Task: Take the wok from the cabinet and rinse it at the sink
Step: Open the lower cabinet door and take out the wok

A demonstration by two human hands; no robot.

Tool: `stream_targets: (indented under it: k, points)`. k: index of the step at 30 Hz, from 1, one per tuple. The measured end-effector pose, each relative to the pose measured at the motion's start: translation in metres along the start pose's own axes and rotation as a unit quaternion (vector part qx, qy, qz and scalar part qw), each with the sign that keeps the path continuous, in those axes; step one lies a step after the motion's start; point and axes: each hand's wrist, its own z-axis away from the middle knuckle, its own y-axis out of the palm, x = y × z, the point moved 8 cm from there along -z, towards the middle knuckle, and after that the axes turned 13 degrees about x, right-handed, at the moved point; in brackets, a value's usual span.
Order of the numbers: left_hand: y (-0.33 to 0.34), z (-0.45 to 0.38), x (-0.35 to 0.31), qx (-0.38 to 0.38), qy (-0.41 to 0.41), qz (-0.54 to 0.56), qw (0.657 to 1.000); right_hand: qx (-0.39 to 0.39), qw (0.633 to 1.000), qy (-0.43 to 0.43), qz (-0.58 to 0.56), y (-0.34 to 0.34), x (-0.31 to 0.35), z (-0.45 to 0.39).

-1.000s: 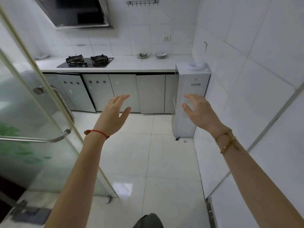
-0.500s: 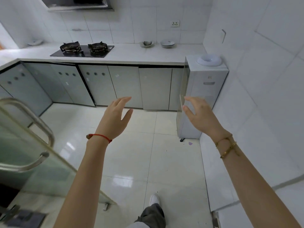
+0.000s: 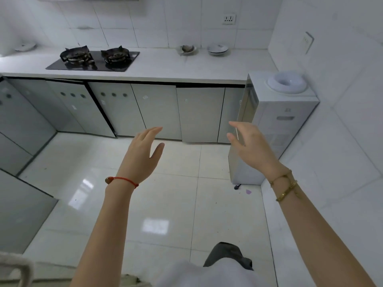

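A row of grey cabinet doors (image 3: 157,112) runs under the white counter (image 3: 165,67) across the room from me, all shut except one at the left that stands slightly ajar. No wok and no sink are in view. My left hand (image 3: 143,156) is held out in front of me over the floor, fingers apart and empty, a red string on its wrist. My right hand (image 3: 250,143) is raised at the same height, fingers spread and empty, with gold bracelets on the wrist. Both hands are well short of the cabinets.
A black two-burner gas hob (image 3: 93,60) sits on the counter at the left. Two small dishes (image 3: 217,49) stand at the back right. A white water dispenser (image 3: 275,125) stands against the right wall. More grey cabinets (image 3: 18,125) line the left side. The tiled floor (image 3: 170,204) lies between.
I have walked through the glass door into the kitchen; the door has passed out of view at the left and the cabinets are closer. Both hands stay raised and empty.
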Motion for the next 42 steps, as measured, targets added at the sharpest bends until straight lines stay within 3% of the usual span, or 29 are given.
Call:
stream_targets:
  k: [11,19,30,42]
  points:
    - [0.004,-0.14,0.074,0.002,-0.04,-0.007,0.999,0.052,0.998,-0.017,-0.018,0.038,-0.032,-0.173]
    - [-0.02,-0.284,0.119,-0.013,-0.057,-0.017,0.998,0.074,0.996,-0.036,-0.041,0.026,-0.047,-0.332]
    - [-0.038,-0.418,0.196,-0.023,-0.089,-0.003,0.996,0.099,0.992,-0.068,-0.037,0.03,-0.039,-0.508]
    - [-0.063,-0.6,0.316,0.023,-0.032,0.01,0.999,0.078,0.996,-0.026,-0.04,0.073,-0.027,-0.696]
